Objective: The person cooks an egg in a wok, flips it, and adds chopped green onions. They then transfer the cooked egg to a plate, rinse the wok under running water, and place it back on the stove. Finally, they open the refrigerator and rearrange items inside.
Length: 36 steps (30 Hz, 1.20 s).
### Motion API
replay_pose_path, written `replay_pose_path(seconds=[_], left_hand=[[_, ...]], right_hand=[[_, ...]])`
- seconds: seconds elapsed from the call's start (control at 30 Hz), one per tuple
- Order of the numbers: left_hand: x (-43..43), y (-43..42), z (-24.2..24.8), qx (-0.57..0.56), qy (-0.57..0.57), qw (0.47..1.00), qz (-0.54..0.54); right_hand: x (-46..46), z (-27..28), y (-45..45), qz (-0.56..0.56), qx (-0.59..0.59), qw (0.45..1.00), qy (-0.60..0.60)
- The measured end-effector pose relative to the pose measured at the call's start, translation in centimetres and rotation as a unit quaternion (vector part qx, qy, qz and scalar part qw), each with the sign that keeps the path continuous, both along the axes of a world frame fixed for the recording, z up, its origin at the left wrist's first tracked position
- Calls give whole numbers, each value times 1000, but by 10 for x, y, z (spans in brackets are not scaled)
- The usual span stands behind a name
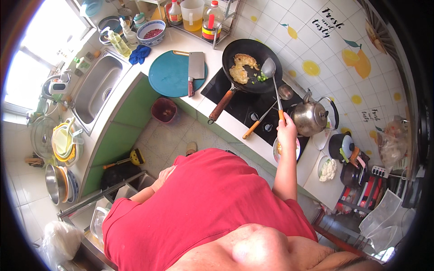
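My right hand point(287, 128) grips the wooden handle of a metal wok spatula point(279, 98). Its blade lies inside a black wok point(251, 47) on the cooktop point(234, 103), beside chopped green scallions point(261, 78). Two browned pieces, which look like fried egg point(239, 74), lie left of the blade. The wok's wooden handle points toward me, untouched. Below my right forearm, a bowl point(298, 149) with some yellow food is partly covered. My left hand point(165, 176) rests against the side of my red shirt; its fingers are partly hidden, and no object shows in it.
A ladle point(285, 91) lies across the cooktop near a steel kettle point(307, 117). Left of the wok, a cleaver point(196, 66) rests on a teal cutting board point(168, 76). Cauliflower point(328, 170) sits at right, a sink point(96, 84) at left. A bin point(164, 110) stands on the floor.
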<state>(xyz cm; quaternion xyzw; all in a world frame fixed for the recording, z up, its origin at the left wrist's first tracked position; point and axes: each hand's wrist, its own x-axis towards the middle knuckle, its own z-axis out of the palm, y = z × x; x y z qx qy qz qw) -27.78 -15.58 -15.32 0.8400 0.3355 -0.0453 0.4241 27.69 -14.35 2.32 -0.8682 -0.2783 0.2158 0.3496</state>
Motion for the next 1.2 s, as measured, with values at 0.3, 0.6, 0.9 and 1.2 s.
replay_pose_path(seconds=[0.3, 0.6, 0.9, 1.2], left_hand=[[-1, 10, -1, -4, 0, 1000, -6], [4, 10, 5, -16, 8, 1000, 3], [-9, -23, -22, 139, -93, 986, 19], [-4, -31, -19, 28, -73, 994, 78]], right_hand=[[9, -2, 16, -14, -28, 999, -28], [84, 20, 56, 46, 42, 997, 35], [72, 86, 33, 56, -5, 988, 144], [112, 103, 37, 96, -133, 966, 201]])
